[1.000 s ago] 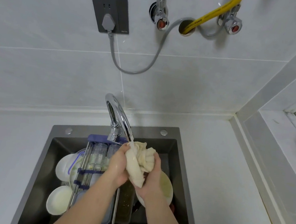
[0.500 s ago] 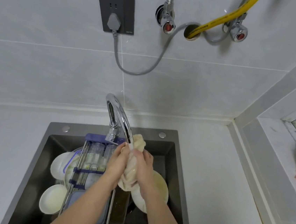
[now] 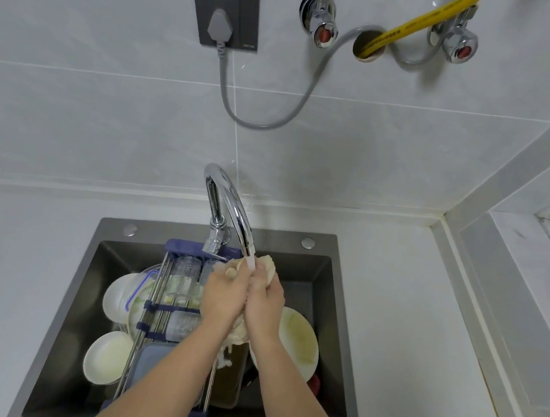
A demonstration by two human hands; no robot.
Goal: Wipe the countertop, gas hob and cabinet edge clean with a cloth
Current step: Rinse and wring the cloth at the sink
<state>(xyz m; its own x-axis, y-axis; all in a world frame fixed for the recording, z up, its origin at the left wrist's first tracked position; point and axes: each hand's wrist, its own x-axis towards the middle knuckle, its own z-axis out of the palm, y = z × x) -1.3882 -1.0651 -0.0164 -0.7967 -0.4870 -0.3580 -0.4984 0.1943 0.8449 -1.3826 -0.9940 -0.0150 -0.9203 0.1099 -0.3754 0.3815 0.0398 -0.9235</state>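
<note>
Under the tap (image 3: 232,210), over the sink (image 3: 340,317), we squeeze the cloth (image 3: 269,266) between left hand (image 3: 223,296) and right hand (image 3: 265,304), fingers curled round it, its length hanging down from our palms

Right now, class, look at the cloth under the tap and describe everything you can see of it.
The cloth is cream-coloured, soft fabric, wet and bunched into a crumpled wad. Both hands grip it above the dark sink: the left hand and the right hand are pressed together around its middle. A rumpled end sticks up beyond the fingers, right under the chrome tap, whose water stream falls onto it. A ragged end hangs below the hands, over the dirty dishes.
</note>
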